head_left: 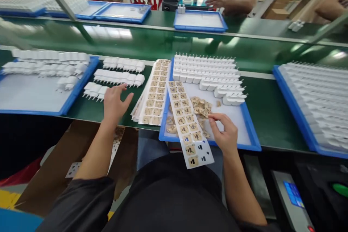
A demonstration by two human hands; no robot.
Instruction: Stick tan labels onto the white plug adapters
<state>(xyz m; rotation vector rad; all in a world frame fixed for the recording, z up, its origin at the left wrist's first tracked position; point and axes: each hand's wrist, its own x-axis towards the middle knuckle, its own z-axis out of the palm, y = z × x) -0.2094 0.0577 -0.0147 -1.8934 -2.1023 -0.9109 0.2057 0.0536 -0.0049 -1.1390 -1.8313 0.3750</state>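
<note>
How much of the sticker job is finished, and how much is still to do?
Done: the near end of the sticker sheet shows bare spots, and peeled scraps lie in the blue tray. In hand: the right hand pinches something small at the sheet's edge, while the left hand reaches toward loose white plugs. Left: most stickers, a stack of full sheets, and rows of plugs.

Left hand [115,103] left of frame centre, palm down, fingers spread and loosely extended, grip open. Left forearm bare, running down toward lower left, dark sleeve at elbow. Right hand [223,132] right of centre, thumb and forefinger pinched together, other fingers curled. Right forearm bare, descending toward lower right.
</note>
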